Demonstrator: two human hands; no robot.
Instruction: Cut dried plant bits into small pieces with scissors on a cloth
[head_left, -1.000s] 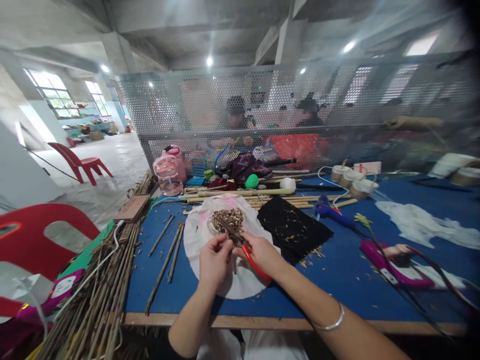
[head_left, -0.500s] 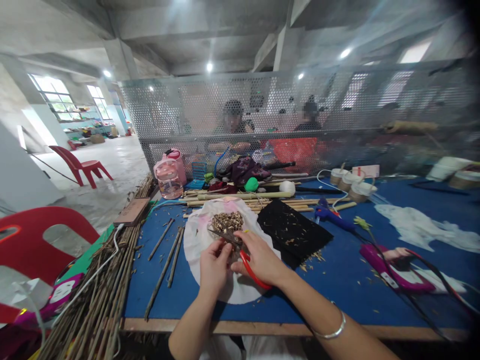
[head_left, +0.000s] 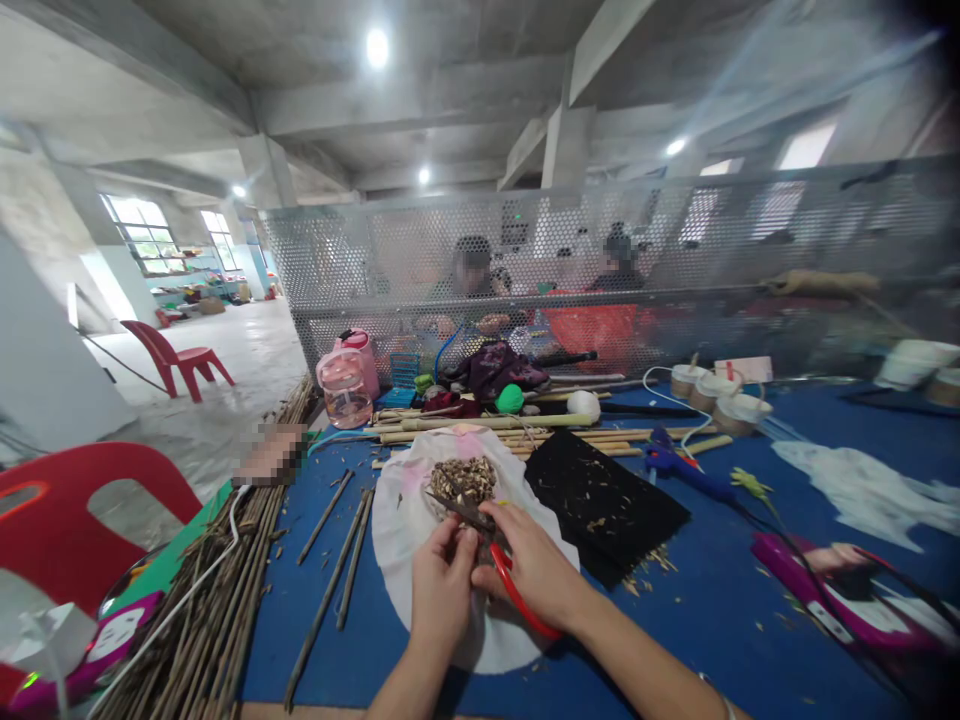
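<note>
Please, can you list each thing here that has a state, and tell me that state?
scissors, held in right hand, blades over white sheet
twig piece, pinched by left hand at the blades
chip pile, heaped on the sheet
pink jug, upright, lid on
glue gun, lying on the table, untouched
black cloth, flat, strewn with chips

1. A sheet (head_left: 397,510) lay on the table (head_left: 712,600) by its front edge, a pile of twig pieces (head_left: 465,478) on its far half.
2. A mat (head_left: 600,500) lay just right of the sheet, a glue gun (head_left: 686,472) farther right.
3. Bamboo rods (head_left: 480,422) ran behind the sheet; a water jug (head_left: 345,385) stood near the far left corner.
4. A stick bundle (head_left: 217,610) lay along the left edge.
</note>
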